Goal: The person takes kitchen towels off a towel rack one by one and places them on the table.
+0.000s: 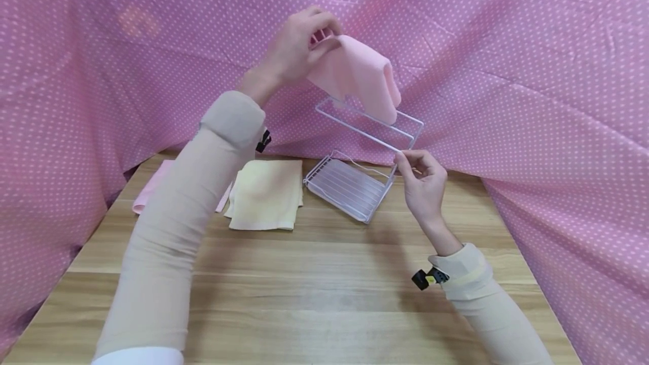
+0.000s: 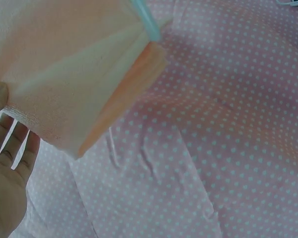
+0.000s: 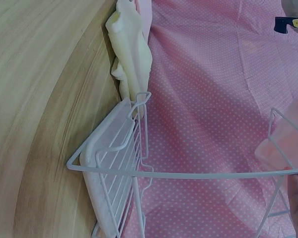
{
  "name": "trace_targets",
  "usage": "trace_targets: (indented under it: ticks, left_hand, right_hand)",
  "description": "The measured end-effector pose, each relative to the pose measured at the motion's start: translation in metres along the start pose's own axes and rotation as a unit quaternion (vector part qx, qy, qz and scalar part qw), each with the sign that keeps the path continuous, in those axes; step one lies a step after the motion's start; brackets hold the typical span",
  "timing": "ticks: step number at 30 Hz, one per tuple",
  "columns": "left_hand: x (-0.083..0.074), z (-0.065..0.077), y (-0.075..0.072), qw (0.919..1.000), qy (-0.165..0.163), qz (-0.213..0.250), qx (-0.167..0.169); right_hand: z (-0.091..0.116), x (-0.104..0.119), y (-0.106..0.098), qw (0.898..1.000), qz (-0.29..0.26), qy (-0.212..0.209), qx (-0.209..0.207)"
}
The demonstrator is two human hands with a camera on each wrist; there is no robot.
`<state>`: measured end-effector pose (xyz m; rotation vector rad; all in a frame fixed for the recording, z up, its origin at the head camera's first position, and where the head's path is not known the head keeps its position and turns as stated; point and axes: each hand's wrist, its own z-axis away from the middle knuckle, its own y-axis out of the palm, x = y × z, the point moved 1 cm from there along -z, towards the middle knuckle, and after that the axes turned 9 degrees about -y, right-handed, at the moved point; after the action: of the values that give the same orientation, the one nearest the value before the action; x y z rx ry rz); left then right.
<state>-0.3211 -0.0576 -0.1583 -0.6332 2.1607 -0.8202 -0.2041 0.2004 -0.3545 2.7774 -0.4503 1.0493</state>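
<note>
My left hand (image 1: 296,44) is raised and pinches a folded pink towel (image 1: 362,75) by its edge, thumb on one face and fingers behind. The towel hangs at the top loop of a white wire rack (image 1: 350,187). In the left wrist view a pale bar (image 2: 148,21) crosses the towel's far corner. Whether the towel rests on the loop I cannot tell. My right hand (image 1: 423,185) pinches the rack's frame near its upper corner. A white rod (image 3: 213,175) runs to those fingers in the right wrist view. The rack's slatted base has a white tray (image 3: 97,198) under it.
Folded pale yellow towels (image 1: 269,193) lie on the wooden table (image 1: 314,297) left of the rack. Another pink cloth (image 1: 151,187) lies farther left, partly behind my left sleeve. A pink dotted curtain (image 1: 507,72) hangs around the table's back and sides.
</note>
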Motion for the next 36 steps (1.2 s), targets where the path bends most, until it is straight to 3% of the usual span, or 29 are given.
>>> trace_targets:
  ticks: [8, 15, 25, 36]
  left_hand:
    - [0.008, 0.007, -0.017, 0.9993, -0.014, 0.015, -0.031]
    - [0.016, 0.015, -0.030, 0.9990, -0.016, -0.006, -0.042]
    - [0.013, 0.031, -0.053, 0.9985, 0.000, -0.042, -0.035]
    - [0.015, 0.060, -0.072, 0.9972, 0.002, -0.068, -0.031]
  right_hand:
    - [0.000, 0.001, 0.001, 1.000, 0.000, -0.001, -0.001]
    - [-0.001, -0.001, 0.000, 1.000, -0.004, 0.002, -0.002]
    - [-0.001, 0.000, 0.000, 1.000, -0.008, 0.007, -0.006]
    - [0.000, 0.001, 0.000, 1.000, -0.008, 0.006, -0.004]
